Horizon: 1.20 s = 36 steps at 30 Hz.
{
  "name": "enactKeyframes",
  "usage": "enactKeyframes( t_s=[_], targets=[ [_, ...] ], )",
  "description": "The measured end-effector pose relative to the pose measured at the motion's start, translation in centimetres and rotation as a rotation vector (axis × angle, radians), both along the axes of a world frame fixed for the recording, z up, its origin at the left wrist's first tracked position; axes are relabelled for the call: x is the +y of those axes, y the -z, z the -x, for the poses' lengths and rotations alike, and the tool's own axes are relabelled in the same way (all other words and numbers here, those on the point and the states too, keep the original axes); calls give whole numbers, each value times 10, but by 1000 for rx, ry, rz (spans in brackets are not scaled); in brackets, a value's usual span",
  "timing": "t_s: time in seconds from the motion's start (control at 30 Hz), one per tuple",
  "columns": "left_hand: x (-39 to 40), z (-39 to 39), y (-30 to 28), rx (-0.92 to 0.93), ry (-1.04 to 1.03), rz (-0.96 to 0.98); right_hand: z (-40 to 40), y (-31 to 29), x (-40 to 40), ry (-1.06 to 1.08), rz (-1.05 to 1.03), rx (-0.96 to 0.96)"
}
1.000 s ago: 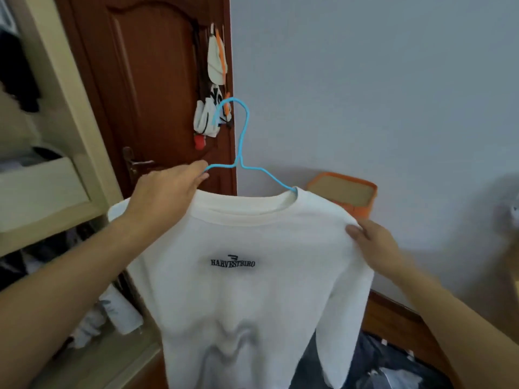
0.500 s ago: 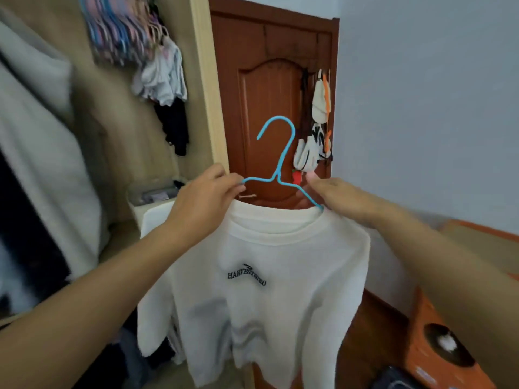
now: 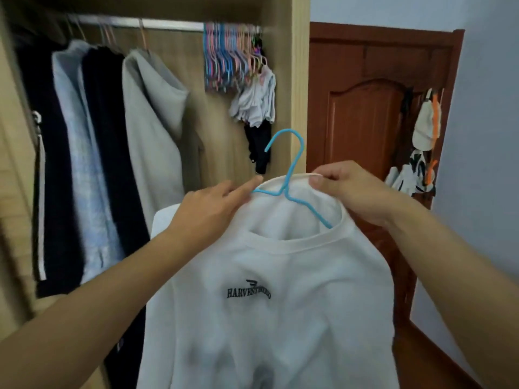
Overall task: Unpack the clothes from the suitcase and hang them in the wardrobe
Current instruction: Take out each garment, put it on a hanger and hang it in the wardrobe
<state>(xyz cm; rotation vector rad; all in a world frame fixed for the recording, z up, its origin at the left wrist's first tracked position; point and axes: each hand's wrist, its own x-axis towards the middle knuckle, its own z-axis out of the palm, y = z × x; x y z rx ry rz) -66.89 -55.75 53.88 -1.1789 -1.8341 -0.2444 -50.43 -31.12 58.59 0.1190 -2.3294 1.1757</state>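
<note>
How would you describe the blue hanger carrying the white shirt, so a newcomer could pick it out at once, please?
Start at the open wardrobe left of the brown door. In front of its right post, two hands hold up a white sweatshirt with dark chest lettering. The blue hanger rises from its collar, the only hanger off the rail, unlike the bunched coloured hangers above.

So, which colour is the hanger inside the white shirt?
Light blue; the hanger shows best in the head view, its hook above the shirt's collar.
</note>
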Motion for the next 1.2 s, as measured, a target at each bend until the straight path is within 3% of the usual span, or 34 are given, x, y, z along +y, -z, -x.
enactKeyframes(
  t_s=[0.07, 0.13, 0.27, 0.4, 0.47, 0.57, 0.7, 0.9, 1.07, 1.2],
  targets=[
    [8, 1, -2, 26, -120, 0, 3, -6, 5, 12, -230, -35],
    [20, 3, -8, -12, -148, -85, 8, -13, 12, 48, -212, -85],
    [39, 2, -25, -173, -105, -248, 21, -35, 21, 136, -461, 49],
    [33, -2, -43, -170, -32, -333, 35, -41, 9, -145, -312, -98],
    [24, 4, -49, -153, -33, -331, 42, -41, 5, -227, -221, -70],
    [12, 27, -53, -190, -21, -287, 54, -45, -6, -352, 108, -42],
    [-14, 65, -54, -289, -48, -152, 79, -57, -18, -294, 196, -20],
    [-47, 142, -86, -388, -215, -175, 106, -101, -19, -353, 416, -42],
    [-80, 240, -122, -85, -562, 31, 147, -142, -28, -261, 456, 62],
    [-110, 311, -154, -29, -668, 141, 192, -165, -49, -109, 506, 96]
  ],
)
